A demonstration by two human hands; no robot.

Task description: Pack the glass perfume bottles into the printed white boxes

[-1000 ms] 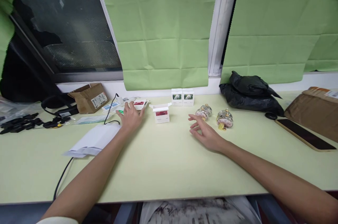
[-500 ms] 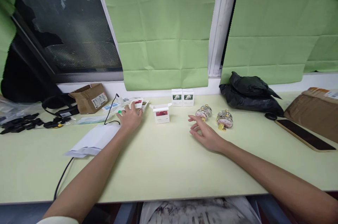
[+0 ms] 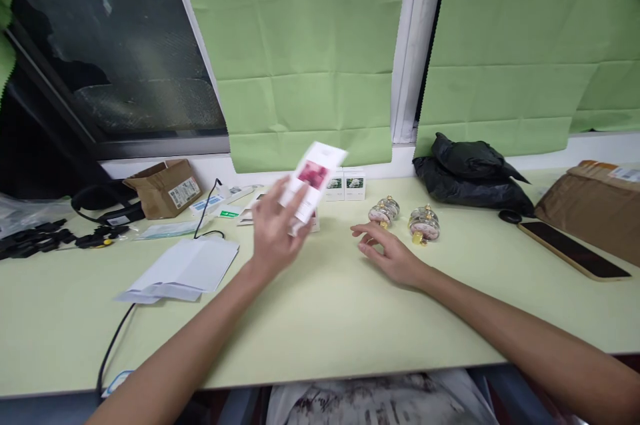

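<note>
In my left hand (image 3: 275,231) is a flattened white carton (image 3: 327,153) with a red flower picture, raised and tilted above the table; it is slightly blurred. My fingers close round its lower part. Behind that hand, the white box (image 3: 316,221) is mostly hidden. My right hand (image 3: 393,255) rests on the table with loosely curved fingers apart, holding nothing. Just beyond its fingers stands an ornate glass jar (image 3: 384,211) with gold trim, and a second glass jar (image 3: 424,225) is to its right. Two small white boxes (image 3: 355,186) with white-flower pictures stand near the wall, partly covered by the carton.
Folded white paper (image 3: 185,265) and a black cable (image 3: 113,345) lie at left. An open brown cardboard box (image 3: 160,188) sits at back left. Black plastic bags (image 3: 473,178), a phone (image 3: 575,251) and a brown parcel (image 3: 595,208) are on the right.
My left hand has picked up the flattened carton from the pile at the left and brought it up and to the right, in front of the white box. My right hand has barely moved.
</note>
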